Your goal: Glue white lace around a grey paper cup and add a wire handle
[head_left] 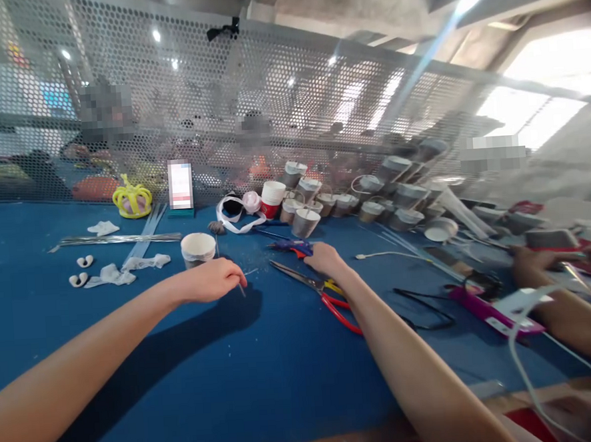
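My left hand [219, 280] is closed in a pinch over the table, just right of a white-rimmed paper cup [198, 248]. A short thin translucent strip [242, 290] pokes down from its fingertips. My right hand [324, 259] is wrapped round a blue glue gun [296, 247] with a reddish part, its tip towards the left. Scissors [324, 288] with red handles lie open beneath my right wrist, which partly hides them.
Grey pails [305, 222] are heaped along the perforated screen [287, 88]. Wire stems [121, 239], white scraps [112, 275] and a phone [180, 185] lie left. A pink power strip [496, 312], cords and another person's hands [533, 270] are at the right.
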The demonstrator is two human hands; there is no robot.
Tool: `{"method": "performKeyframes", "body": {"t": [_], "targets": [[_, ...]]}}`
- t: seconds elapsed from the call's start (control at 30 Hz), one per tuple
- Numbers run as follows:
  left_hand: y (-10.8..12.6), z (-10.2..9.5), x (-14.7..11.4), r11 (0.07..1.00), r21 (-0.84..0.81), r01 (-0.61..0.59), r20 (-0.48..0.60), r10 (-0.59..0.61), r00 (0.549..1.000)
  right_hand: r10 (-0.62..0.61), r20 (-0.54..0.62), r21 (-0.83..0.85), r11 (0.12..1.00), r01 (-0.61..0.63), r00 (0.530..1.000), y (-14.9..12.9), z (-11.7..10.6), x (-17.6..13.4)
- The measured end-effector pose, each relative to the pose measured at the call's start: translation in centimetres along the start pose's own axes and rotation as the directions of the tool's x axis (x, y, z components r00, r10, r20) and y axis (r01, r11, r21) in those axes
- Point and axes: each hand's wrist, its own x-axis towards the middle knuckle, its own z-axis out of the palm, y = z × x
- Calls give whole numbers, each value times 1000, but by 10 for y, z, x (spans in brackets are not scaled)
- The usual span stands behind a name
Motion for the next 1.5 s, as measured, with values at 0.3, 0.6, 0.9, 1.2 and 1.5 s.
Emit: {"method": "performKeyframes", "body": {"t": [0.3,0.6,0.9,1.2,1.5], "targets": [[3,-17,-11,992,-88,90,121,-79,990,-88,37,334,940,70,995,-11,-38,-36],[22,-27,-14,736,-676,-33,-134,-78,988,-297,-183,778,538,323,937,-50,-64,-107],[26,-25,-14,719,-689,-88,-232,-103,967,-289,-222,640,678,362,931,-48,-53,-143],[23,-22,-14,743,-658,-121,-278,-90,956,-265,-282,545,747,381,922,-51,-56,-145],[21,-22,-13,756,-643,-120,-287,-94,953,-387,-347,403,761,508,854,-47,-55,-143]]}}
